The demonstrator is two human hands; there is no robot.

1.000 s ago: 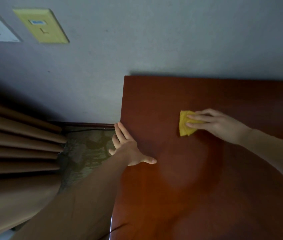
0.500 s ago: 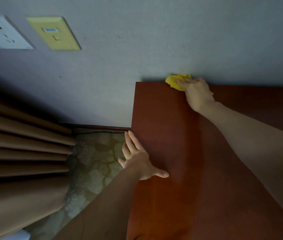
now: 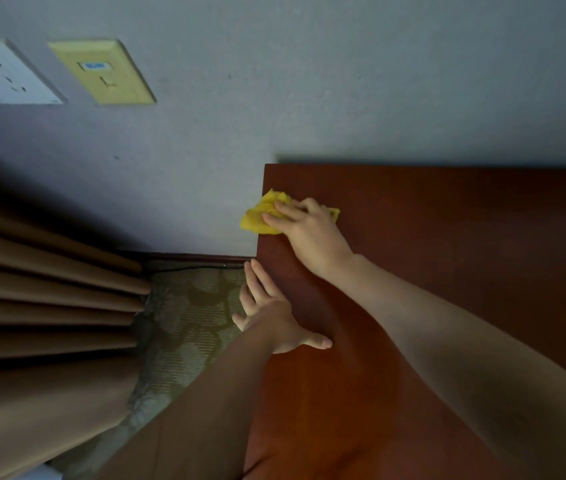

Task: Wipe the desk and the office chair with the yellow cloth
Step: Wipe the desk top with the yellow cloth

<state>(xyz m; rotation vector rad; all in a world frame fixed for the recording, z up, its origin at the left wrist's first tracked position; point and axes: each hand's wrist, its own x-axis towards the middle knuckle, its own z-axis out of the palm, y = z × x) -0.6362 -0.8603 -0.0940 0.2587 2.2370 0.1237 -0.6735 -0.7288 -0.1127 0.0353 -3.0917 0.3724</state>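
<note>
The right hand presses the cloth onto the desk at its left edge, near the rear corner. The fingers lie extended over the cloth; they do not pinch it. The cloth is crumpled, and part of it overhangs the desk edge on the left. The left hand rests on the same edge, nearer the person. Its fingers are straight and point toward the wall alongside the edge; its thumb lies spread on the desk top. The hands are apart, and the left holds nothing. The desk rear edge abuts the wall. Left of the desk are patterned carpet and a brown curtain. A white socket and a yellow plate are mounted side by side on the wall.
</note>
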